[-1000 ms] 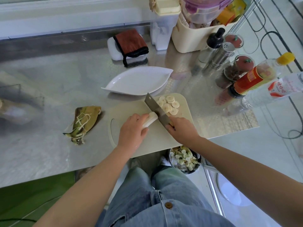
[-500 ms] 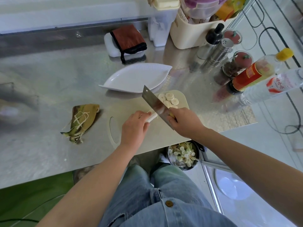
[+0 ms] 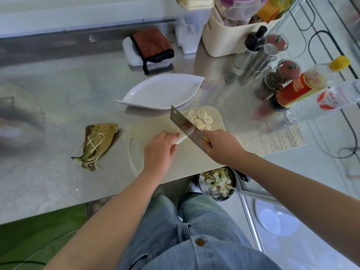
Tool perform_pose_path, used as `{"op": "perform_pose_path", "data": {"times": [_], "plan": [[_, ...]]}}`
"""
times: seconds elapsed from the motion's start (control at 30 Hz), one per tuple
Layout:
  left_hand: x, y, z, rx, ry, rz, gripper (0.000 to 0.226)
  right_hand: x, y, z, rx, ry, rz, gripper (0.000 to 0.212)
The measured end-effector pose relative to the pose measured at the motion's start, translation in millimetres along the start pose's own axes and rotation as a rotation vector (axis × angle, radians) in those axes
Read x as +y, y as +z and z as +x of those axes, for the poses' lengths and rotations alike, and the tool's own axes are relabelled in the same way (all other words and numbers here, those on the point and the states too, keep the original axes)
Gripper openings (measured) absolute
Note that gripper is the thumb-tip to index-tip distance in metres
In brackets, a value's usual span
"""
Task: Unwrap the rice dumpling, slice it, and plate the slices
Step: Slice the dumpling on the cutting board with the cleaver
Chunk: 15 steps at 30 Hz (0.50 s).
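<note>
Mid-frame on the cutting board (image 3: 167,162): left hand (image 3: 158,152) curls round the white rice dumpling (image 3: 180,138), pinning it down. Right hand (image 3: 222,146) grips the cleaver (image 3: 186,128), blade on the dumpling's end. Slices (image 3: 199,118) are piled at the board's upper right, just below the white plate (image 3: 155,92). Leaf wrapper (image 3: 97,142) lies left on the tabletop (image 3: 48,182).

Bright daylight, countertop (image 3: 58,90) glare, wide-angle distortion

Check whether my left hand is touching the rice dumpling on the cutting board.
Touching. In the head view the left hand grips the rice dumpling, fingers curled over it, on the cutting board.
</note>
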<state>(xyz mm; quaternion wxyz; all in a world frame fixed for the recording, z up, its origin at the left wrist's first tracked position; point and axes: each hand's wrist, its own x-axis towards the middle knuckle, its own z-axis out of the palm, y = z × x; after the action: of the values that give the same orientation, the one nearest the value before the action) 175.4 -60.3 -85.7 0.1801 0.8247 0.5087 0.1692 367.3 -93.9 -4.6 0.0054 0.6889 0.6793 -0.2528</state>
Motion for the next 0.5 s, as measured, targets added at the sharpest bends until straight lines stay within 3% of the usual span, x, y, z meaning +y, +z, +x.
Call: {"op": "perform_pose_path", "data": {"times": [0.27,0.5], "plan": [[2,-2,0,-0.010,-0.016,0.006,0.029,0,31,14,-0.031,0.045,0.039,0.015],[2,-2,1,-0.023,-0.022,0.014,0.031,1,19,11,0.075,0.018,0.145,0.021]]}}
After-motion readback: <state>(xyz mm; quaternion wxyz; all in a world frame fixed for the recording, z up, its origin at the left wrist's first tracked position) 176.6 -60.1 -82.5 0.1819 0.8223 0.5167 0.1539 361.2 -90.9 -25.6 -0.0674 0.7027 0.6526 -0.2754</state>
